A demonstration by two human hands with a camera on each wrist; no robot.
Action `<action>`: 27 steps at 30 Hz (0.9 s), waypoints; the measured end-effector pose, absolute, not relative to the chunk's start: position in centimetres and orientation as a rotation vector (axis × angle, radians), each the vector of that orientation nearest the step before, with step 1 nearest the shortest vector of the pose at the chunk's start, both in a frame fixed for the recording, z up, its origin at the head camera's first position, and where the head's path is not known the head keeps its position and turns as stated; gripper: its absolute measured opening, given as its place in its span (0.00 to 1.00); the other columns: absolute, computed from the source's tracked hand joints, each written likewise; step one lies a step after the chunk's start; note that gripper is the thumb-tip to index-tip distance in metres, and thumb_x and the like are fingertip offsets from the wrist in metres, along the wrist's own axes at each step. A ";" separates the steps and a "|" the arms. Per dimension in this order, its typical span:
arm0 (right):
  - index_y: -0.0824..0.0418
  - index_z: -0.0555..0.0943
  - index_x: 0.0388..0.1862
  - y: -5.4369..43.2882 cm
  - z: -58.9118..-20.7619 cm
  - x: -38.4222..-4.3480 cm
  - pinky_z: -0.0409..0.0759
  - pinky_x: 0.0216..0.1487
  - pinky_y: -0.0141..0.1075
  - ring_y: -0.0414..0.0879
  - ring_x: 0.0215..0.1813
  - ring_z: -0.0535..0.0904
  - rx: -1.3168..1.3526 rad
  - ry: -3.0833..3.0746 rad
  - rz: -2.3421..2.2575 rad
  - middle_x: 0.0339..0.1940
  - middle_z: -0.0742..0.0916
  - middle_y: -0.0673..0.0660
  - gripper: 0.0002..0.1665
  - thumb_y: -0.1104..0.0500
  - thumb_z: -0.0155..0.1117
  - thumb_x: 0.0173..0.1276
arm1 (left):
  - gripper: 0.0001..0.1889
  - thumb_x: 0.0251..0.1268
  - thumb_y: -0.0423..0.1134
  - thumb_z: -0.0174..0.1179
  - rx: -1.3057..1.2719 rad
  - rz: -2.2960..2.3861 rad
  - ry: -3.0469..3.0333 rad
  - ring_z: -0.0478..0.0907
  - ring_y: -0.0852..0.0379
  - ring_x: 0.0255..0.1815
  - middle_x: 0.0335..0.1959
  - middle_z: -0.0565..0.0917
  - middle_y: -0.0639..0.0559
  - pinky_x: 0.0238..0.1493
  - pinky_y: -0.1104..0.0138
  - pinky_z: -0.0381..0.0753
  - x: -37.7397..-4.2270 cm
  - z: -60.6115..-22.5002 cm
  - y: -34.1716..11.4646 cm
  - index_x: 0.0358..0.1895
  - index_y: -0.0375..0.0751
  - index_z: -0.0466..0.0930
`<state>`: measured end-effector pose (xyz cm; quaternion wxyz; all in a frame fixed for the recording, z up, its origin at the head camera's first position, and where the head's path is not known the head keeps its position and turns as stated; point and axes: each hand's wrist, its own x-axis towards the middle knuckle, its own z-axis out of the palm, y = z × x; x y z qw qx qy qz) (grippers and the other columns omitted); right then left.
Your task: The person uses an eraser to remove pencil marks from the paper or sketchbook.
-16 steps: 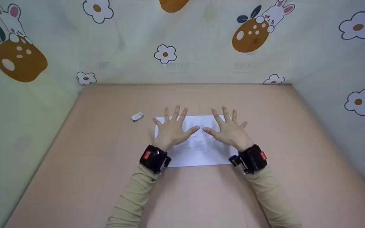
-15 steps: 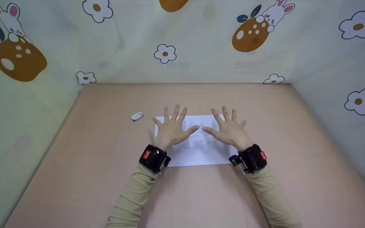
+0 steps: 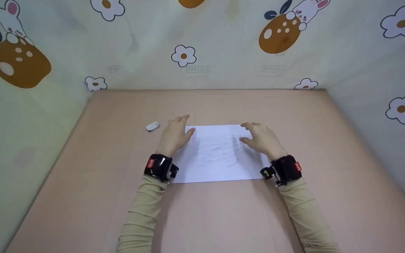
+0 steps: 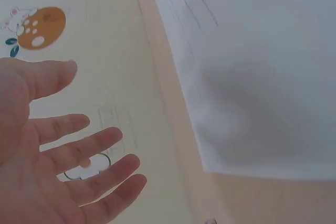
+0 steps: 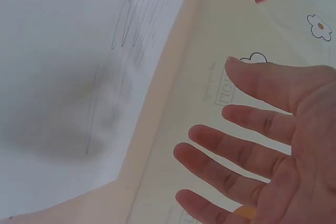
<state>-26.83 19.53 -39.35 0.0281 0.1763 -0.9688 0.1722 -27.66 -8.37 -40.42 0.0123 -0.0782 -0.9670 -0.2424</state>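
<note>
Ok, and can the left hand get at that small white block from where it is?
Likely yes. The left hand looks empty, the small white block lies on the table just to its left, and nothing visible stands between them.

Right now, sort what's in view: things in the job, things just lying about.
Likely in the job: left hand, right hand, marked paper.
Seemingly lying about: white block, touched by neither hand, though possibly an eraser.
</note>
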 end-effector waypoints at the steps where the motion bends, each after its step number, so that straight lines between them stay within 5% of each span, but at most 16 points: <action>1: 0.65 0.75 0.59 19.8 -39.4 -27.0 0.77 0.58 0.52 0.60 0.57 0.80 0.531 -2.997 0.534 0.55 0.83 0.66 0.27 0.55 0.65 0.64 | 0.30 0.69 0.47 0.53 -0.226 -0.757 -3.018 0.66 0.38 0.68 0.68 0.68 0.36 0.67 0.49 0.69 -27.9 -40.4 -9.0 0.70 0.37 0.61; 10: 0.66 0.75 0.59 20.9 -39.4 -27.5 0.80 0.54 0.51 0.59 0.53 0.82 0.479 -3.082 0.566 0.51 0.85 0.67 0.25 0.54 0.61 0.67 | 0.26 0.70 0.38 0.50 0.007 -0.697 -3.067 0.64 0.32 0.66 0.65 0.67 0.29 0.64 0.40 0.67 -29.8 -41.1 -14.4 0.68 0.30 0.61; 27: 0.64 0.75 0.60 20.3 -39.6 -27.3 0.80 0.52 0.50 0.58 0.50 0.82 0.519 -3.176 0.575 0.49 0.85 0.66 0.25 0.53 0.61 0.67 | 0.17 0.64 0.27 0.46 0.229 -0.481 -3.153 0.69 0.31 0.57 0.55 0.70 0.25 0.55 0.45 0.77 -31.2 -42.3 -16.1 0.53 0.18 0.72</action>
